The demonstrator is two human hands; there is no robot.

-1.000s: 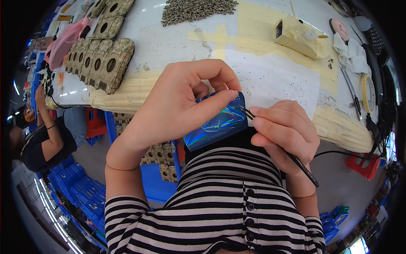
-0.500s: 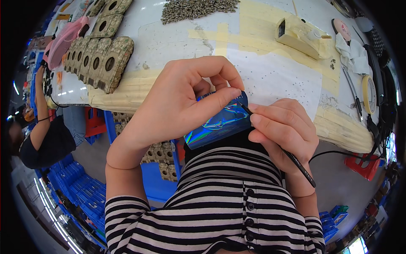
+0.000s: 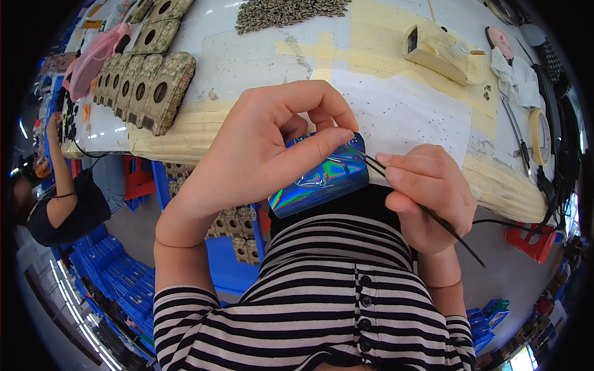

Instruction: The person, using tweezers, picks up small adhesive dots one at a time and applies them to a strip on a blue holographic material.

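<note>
My left hand (image 3: pixel 272 139) is closed on a shiny blue holographic piece (image 3: pixel 331 179), its thumb and fingers pinching the top edge. Small pale dots show along that edge, beside the thumb tip. Black tweezers (image 3: pixel 455 234) lie in the grip of my right hand (image 3: pixel 433 191), thumb and fingers pressed round them. Their two slim arms are slightly apart, with the tips at the piece's upper right edge. Whether anything sits between the tips is too small to tell. Beyond both hands, white paper (image 3: pixel 427 111) carries many tiny scattered bits.
A heap of small metal parts (image 3: pixel 291 13) lies at the far side. Camouflage-patterned pieces with round holes (image 3: pixel 162 93) stand in a row at left. A yellowish box (image 3: pixel 436 55), tape roll (image 3: pixel 540 137) and screwdriver (image 3: pixel 516 133) are at right. Another person's arm (image 3: pixel 62 176) shows at far left.
My right hand has shifted a little right, and the tweezers have turned so both their arms show. My left hand and the blue piece have barely moved. The other person's hand is lower.
</note>
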